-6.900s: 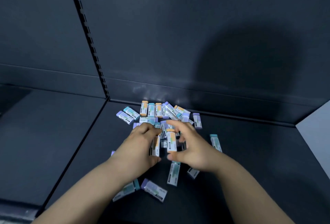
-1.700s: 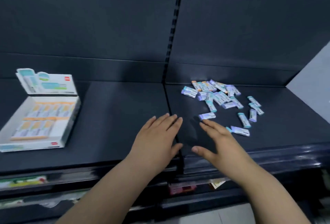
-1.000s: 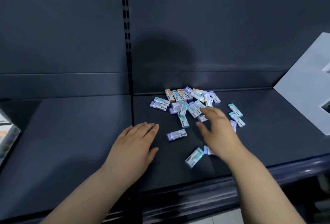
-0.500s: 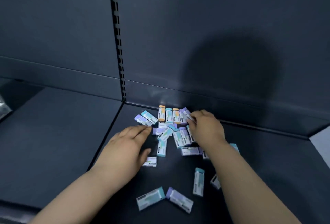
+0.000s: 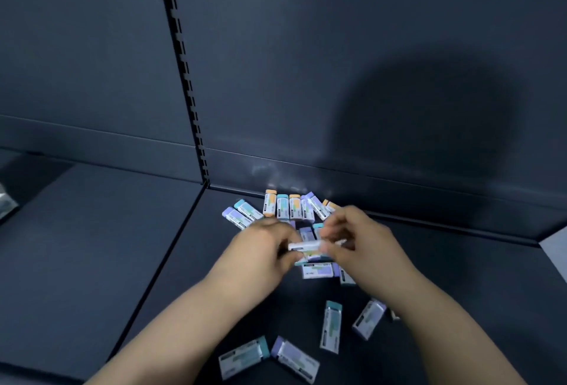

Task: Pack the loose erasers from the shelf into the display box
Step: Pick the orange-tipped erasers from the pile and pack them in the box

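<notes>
Over on the left runs the dark shelf (image 5: 92,246), split by a slotted upright (image 5: 184,77). Just right of that strip, a row of erasers (image 5: 288,206) lies close to the back wall (image 5: 337,47). In front of it the left hand (image 5: 260,249) pinches one end of a pale eraser (image 5: 305,245) over the heap, and the right hand (image 5: 365,246) pinches the other end, fingers curled, slightly blurred. Nearer the front, a teal-capped eraser (image 5: 331,326) and a purple-capped eraser (image 5: 368,318) lie apart beside the right forearm.
</notes>
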A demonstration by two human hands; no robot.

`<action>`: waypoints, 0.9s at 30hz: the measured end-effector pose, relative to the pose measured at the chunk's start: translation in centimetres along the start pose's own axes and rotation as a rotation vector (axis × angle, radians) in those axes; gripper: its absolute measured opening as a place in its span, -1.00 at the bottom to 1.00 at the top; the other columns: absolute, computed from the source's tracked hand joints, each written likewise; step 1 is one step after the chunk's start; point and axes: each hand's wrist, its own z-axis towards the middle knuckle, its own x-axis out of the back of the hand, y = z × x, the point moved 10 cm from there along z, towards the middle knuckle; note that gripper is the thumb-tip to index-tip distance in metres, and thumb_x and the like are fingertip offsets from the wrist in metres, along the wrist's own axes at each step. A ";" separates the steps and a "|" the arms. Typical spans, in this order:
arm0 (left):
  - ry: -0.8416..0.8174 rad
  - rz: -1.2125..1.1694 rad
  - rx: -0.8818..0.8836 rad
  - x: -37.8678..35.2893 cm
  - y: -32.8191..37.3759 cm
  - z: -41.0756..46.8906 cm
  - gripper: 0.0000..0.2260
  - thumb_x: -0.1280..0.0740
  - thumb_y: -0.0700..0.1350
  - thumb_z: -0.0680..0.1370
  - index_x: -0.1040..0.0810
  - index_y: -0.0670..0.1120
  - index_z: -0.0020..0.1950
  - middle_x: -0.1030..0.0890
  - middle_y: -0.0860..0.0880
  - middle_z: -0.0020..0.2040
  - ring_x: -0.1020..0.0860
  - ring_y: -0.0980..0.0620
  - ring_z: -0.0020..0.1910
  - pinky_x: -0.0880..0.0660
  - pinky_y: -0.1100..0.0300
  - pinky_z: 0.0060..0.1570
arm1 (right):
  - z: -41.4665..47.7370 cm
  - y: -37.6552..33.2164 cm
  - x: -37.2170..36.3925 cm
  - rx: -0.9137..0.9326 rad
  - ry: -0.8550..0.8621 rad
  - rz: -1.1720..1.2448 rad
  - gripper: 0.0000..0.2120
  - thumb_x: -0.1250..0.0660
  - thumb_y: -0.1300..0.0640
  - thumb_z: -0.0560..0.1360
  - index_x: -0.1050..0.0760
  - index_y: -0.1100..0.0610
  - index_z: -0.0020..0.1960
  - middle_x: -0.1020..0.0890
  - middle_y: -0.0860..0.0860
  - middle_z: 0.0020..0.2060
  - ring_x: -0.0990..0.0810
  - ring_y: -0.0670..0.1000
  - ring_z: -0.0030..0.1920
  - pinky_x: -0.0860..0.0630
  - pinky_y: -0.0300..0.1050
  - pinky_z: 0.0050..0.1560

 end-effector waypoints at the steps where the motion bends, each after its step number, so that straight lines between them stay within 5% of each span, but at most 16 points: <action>1: 0.031 0.027 0.067 1.1 -1.4 -0.2 -0.90 -0.41 -0.02 0.45 -0.59 0.00 -0.08 -0.53 0.10 -0.16 -0.48 0.10 -0.13 -0.37 0.29 -0.11 | 1.0 -0.5 0.0 0.017 0.036 -0.009 -0.81 -0.38 0.22 0.43 -0.44 -0.02 -0.10 -0.60 -0.13 -0.10 -0.56 -0.20 -0.07 -0.45 -0.36 -0.02; 5: 0.106 0.142 0.324 4.8 -7.2 -2.2 -0.79 -0.35 0.12 0.46 -0.58 -0.01 -0.16 -0.59 0.06 -0.23 -0.55 0.04 -0.17 -0.38 0.24 -0.21 | 6.6 -1.9 -3.2 0.076 0.021 -0.190 -0.78 -0.27 0.24 0.50 -0.51 0.13 0.13 -0.57 0.07 0.11 -0.54 0.02 0.11 -0.38 -0.24 0.14; 10: -0.155 0.358 0.446 3.5 -11.4 -4.6 -0.71 -0.22 0.17 0.52 -0.42 -0.04 -0.21 -0.52 0.01 -0.19 -0.53 -0.01 -0.13 -0.40 0.18 -0.21 | 11.7 -1.9 -9.2 0.115 -0.213 -0.538 -0.65 -0.28 0.19 0.50 -0.43 0.21 0.28 -0.46 0.15 0.28 -0.43 0.13 0.26 -0.37 -0.02 0.28; 13: -0.261 0.386 0.373 2.5 -11.3 -4.4 -0.72 -0.21 0.22 0.52 -0.39 0.02 -0.17 -0.48 0.01 -0.10 -0.52 0.00 -0.03 -0.39 0.19 -0.17 | 12.2 -2.1 -9.8 0.140 -0.238 -0.653 -0.66 -0.31 0.14 0.48 -0.47 0.24 0.23 -0.48 0.16 0.23 -0.43 0.15 0.24 -0.36 0.00 0.27; 15: -0.279 0.366 0.282 2.8 -10.9 -3.6 -0.69 -0.24 0.23 0.50 -0.47 0.05 0.08 -0.46 0.03 0.09 -0.46 0.03 0.15 -0.40 0.20 0.01 | 11.6 -2.2 -9.7 0.161 -0.247 -0.672 -0.62 -0.29 0.08 0.50 -0.44 0.18 0.28 -0.46 0.09 0.28 -0.38 0.10 0.28 -0.32 -0.02 0.31; 18: -0.393 0.366 0.120 2.3 -10.8 -2.9 -0.35 -0.29 0.22 0.46 -0.15 0.10 0.48 -0.21 0.11 0.42 -0.18 0.07 0.40 -0.20 0.17 0.35 | 10.4 -1.9 -9.1 0.169 -0.222 -0.649 -0.63 -0.30 0.01 0.48 -0.46 0.03 0.27 -0.46 -0.06 0.30 -0.36 0.01 0.30 -0.27 -0.07 0.33; 24: -0.484 0.336 -0.017 0.9 -10.6 -2.0 -0.34 -0.36 0.13 0.44 -0.16 0.12 0.48 -0.25 0.12 0.39 -0.19 0.08 0.36 -0.18 0.20 0.36 | 10.7 -2.0 -8.9 0.074 -0.203 -0.556 -0.70 -0.42 -0.06 0.37 -0.49 -0.01 0.05 -0.51 -0.07 0.13 -0.38 -0.02 0.20 -0.34 -0.10 0.21; 27: -0.484 0.359 -0.030 0.4 -10.3 -2.0 -0.31 -0.34 0.16 0.43 -0.13 0.09 0.48 -0.23 0.08 0.37 -0.20 0.06 0.36 -0.18 0.18 0.36 | 10.3 -2.5 -8.8 0.061 -0.182 -0.507 -0.64 -0.44 -0.02 0.37 -0.45 -0.04 0.13 -0.45 -0.09 -0.04 -0.39 -0.05 0.08 -0.33 -0.14 0.15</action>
